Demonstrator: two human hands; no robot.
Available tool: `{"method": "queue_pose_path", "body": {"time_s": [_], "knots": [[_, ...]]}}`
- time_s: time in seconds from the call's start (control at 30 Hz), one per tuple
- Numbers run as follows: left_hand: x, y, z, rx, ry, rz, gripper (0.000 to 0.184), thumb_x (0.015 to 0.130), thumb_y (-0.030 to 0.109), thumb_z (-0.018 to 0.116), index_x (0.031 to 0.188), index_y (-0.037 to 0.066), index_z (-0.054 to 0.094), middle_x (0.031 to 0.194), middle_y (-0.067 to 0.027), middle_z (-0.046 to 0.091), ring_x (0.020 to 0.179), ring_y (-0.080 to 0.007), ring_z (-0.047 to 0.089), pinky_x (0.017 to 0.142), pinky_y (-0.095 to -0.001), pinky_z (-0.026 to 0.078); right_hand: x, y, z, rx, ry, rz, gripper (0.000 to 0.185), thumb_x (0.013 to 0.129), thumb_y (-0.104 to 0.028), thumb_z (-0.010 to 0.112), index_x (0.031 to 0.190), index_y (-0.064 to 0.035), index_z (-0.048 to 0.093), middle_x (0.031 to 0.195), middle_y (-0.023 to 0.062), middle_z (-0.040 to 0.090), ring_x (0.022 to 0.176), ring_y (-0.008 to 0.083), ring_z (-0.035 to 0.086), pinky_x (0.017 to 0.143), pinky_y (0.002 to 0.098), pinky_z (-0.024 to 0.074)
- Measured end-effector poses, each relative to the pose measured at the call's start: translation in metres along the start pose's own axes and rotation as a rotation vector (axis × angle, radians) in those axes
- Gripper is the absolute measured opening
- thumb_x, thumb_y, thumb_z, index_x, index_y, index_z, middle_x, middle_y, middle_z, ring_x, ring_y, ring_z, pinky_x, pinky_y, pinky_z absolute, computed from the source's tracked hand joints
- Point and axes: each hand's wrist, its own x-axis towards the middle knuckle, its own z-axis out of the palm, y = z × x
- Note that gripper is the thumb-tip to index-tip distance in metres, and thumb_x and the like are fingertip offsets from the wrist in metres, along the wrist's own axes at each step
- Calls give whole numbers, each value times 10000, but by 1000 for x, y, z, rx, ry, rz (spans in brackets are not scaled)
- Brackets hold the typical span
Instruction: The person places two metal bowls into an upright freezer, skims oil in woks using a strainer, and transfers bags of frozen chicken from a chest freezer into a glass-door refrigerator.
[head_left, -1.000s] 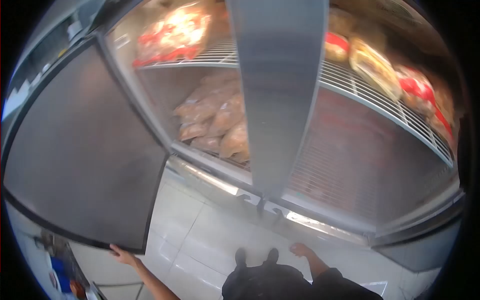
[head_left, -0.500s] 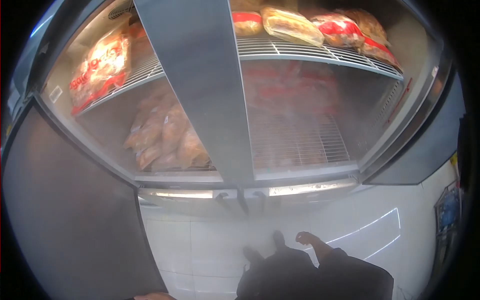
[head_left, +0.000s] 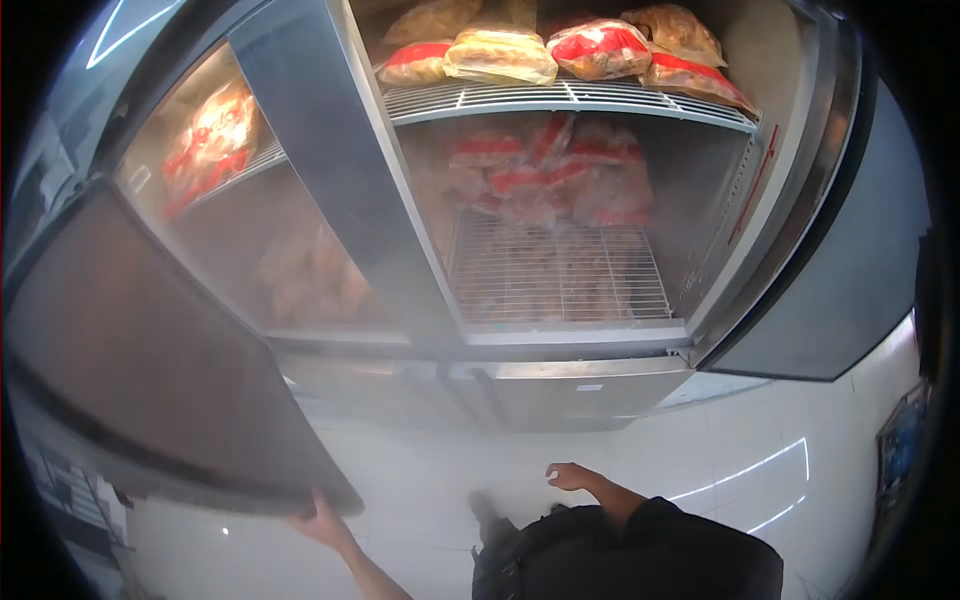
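Note:
At the lower edge of the left freezer door (head_left: 190,340), my left hand (head_left: 320,522) grips the door's rim; some fingers are hidden behind it. My right hand (head_left: 570,476) hangs in front of my body over the floor, its fingers loosely curled with a gap to the thumb and nothing visible in it. Ahead stands an upright freezer with both doors swung out. Bags of frozen food with red bands (head_left: 600,50) and a yellowish bag (head_left: 500,55) lie on the upper right wire shelf (head_left: 570,97). More red-banded bags (head_left: 570,175) are piled below, blurred by cold mist.
The right freezer door (head_left: 825,240) stands wide open. A grey centre post (head_left: 340,150) divides the two compartments. In the left one, a red-printed bag (head_left: 212,140) rests on the shelf, above misty bags (head_left: 310,275). Pale tiled floor (head_left: 690,450) lies below.
The left door has swung inward toward the freezer, with my left hand now visible on its edge. My view has shifted rightward. Mist now veils the lower left bags more.

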Motion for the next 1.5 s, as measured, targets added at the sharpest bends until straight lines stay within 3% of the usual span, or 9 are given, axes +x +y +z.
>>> {"method": "queue_pose_path", "body": {"time_s": [0.27, 0.33, 0.43, 0.47, 0.6, 0.73, 0.87, 1.13, 1.5], "knots": [[-52, 106, 117, -356, -491, 62, 754, 731, 137, 773, 1318, -60, 343, 1230, -201, 460, 1103, -311, 499, 968, -391, 405, -113, 227, -9, -310, -115, 291, 176, 810, -250, 565, 840, -104, 658, 816, 141, 672, 698, 277, 671, 615, 410, 550], [-49, 105, 136, -232, -544, 219, 821, 733, 206, 796, 1370, -26, 332, 1321, -201, 436, 1235, -320, 436, 1050, -407, 352, -105, 359, 29, -463, -322, -53, 107, 791, -154, 559, 769, -107, 653, 709, 107, 656, 570, 237, 642, 510, 395, 538], [-55, 101, 155, -361, -584, 201, 658, 807, 272, 744, 1311, -1, 420, 1262, -163, 513, 1210, -268, 472, 1001, -374, 396, -168, 331, 23, 498, -148, 690, 218, 846, -237, 597, 1049, -172, 643, 833, 81, 677, 726, 254, 653, 643, 485, 539], [-72, 140, 121, -416, -791, -80, 597, 821, 274, 734, 1283, 25, 449, 1186, -129, 559, 1127, -228, 535, 939, -352, 445, -172, 314, 17, 499, -156, 690, 210, 854, -245, 590, 1039, -163, 646, 847, 91, 676, 724, 257, 651, 655, 475, 537], [-175, 66, 65, -397, -1120, 131, 513, 861, 323, 694, 1268, 79, 497, 1189, -87, 561, 1112, -179, 529, 986, -367, 411, -170, 230, 25, 333, -190, 649, 174, 878, -240, 593, 986, -105, 614, 792, 88, 656, 641, 222, 634, 585, 392, 538], [-287, -40, -88, -322, -1308, -393, 493, 884, 332, 643, 1295, 104, 494, 1105, -69, 612, 981, -142, 582, 838, -332, 457, -92, 196, 41, 63, -281, 500, 176, 869, -211, 580, 1005, -101, 601, 785, 103, 652, 641, 217, 633, 562, 374, 527], [-380, -157, -258, -246, -834, -948, 478, 889, 405, 617, 1269, 135, 514, 1036, -94, 629, 857, -145, 606, 718, -300, 470, -39, 60, 65, -223, -322, 260, 166, 872, -198, 553, 993, -89, 588, 761, 114, 636, 610, 194, 612, 524, 353, 510], [-454, -221, -556, -308, 269, -916, 370, 898, 239, 601, 1233, 102, 520, 980, -65, 618, 861, -147, 617, 727, -284, 495, -14, -164, 283, -440, -681, -251, 178, 913, -203, 528, 1028, -77, 579, 744, 61, 598, 607, 129, 569, 482, 275, 475], [-425, -229, -652, -598, 343, -929, 541, 941, 269, 577, 1387, 109, 316, 1079, -138, 580, 920, -217, 628, 795, -341, 523, -192, -315, 535, -654, -1058, -839, 325, 877, -209, 606, 1181, -92, 588, 843, 68, 639, 709, 134, 611, 558, 283, 476]]}}
